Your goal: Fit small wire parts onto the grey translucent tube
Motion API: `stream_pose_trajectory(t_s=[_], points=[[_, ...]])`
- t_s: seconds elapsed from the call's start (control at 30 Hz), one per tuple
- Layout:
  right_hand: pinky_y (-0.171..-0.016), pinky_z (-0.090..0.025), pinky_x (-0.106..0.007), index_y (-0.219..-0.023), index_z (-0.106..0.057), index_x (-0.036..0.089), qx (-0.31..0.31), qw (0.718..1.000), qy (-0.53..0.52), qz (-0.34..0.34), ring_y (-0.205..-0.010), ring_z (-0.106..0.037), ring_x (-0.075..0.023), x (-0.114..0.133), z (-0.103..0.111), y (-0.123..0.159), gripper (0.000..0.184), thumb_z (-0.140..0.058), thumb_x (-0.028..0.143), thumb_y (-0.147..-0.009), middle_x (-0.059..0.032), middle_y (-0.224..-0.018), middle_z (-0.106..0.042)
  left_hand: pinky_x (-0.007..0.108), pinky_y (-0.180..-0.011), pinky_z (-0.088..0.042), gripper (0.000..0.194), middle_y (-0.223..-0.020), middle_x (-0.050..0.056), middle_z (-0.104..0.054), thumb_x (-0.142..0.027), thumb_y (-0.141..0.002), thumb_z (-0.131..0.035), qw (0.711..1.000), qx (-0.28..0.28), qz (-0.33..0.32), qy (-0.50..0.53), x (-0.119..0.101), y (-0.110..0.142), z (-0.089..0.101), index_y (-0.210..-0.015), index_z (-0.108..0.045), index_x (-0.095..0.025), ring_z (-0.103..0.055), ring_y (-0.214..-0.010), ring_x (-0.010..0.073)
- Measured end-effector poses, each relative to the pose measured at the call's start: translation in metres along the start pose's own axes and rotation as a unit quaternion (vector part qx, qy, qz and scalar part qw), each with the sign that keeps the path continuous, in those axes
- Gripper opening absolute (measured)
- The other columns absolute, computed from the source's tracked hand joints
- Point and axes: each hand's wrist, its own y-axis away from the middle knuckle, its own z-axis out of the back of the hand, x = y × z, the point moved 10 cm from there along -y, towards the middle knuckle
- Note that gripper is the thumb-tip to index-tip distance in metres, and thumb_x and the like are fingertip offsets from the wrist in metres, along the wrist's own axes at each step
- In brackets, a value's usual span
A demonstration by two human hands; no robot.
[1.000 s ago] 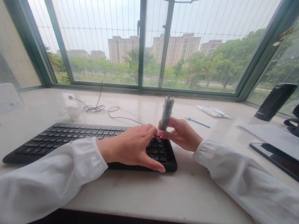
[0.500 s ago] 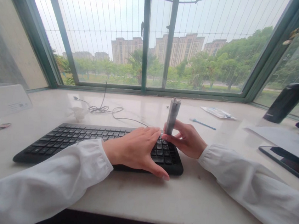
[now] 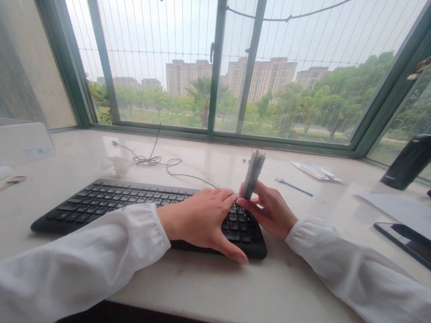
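Note:
A black keyboard (image 3: 119, 198) lies on the pale counter, its keys facing up. Across its right half rests my left hand (image 3: 204, 219), palm down, fingers stretched out and the thumb spread toward the front edge. My right hand (image 3: 272, 208) grips the lower part of a grey stick-shaped tool (image 3: 253, 176) between thumb and fingers. The tool stands nearly upright over the right end of the keyboard, leaning slightly right. Its lower tip is hidden by my fingers, so I cannot tell whether it touches the keys.
Behind the keyboard lies a coiled cable (image 3: 148, 159). To the right are a thin blue stick (image 3: 295, 187), a small plastic packet (image 3: 316, 172), a dark phone (image 3: 415, 244), white paper (image 3: 411, 208) and a black upright object (image 3: 414, 161). A white box (image 3: 13, 143) stands left, before the window.
The whole view has shifted slightly, with the scene lower and a little to the right. Both hands keep their places at the keyboard, and the grey tool leans slightly more to the right.

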Motion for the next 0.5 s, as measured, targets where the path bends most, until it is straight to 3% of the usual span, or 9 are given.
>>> stream_pose_trajectory(t_s=[0.2,0.5], points=[[-0.052,-0.048,-0.018,-0.09,-0.054,0.018,-0.015,0.999,-0.031,-0.033,-0.068,-0.051,-0.0105,-0.0067,0.0022,-0.0037,0.021,-0.056,0.038,-0.093,0.0002,-0.079,-0.056,0.042,-0.105,-0.037,0.111,-0.132,0.018,-0.054,-0.09,-0.065,-0.048,1.0,0.004,-0.004,-0.018,-0.0012,-0.0009,-0.0004,-0.139,-0.043,-0.008,-0.051,-0.119,0.0342],[-0.049,-0.045,-0.016,-0.09,-0.053,0.018,-0.015,0.999,-0.017,-0.024,-0.066,-0.05,-0.0099,-0.0036,0.0024,-0.003,0.02,-0.056,0.038,-0.093,0.0,-0.079,-0.055,0.041,-0.105,-0.038,0.111,-0.133,0.018,-0.054,-0.091,-0.065,-0.046,1.0,0.005,-0.006,-0.022,-0.0021,0.0001,-0.0004,-0.139,-0.043,-0.009,-0.051,-0.12,0.0335]])
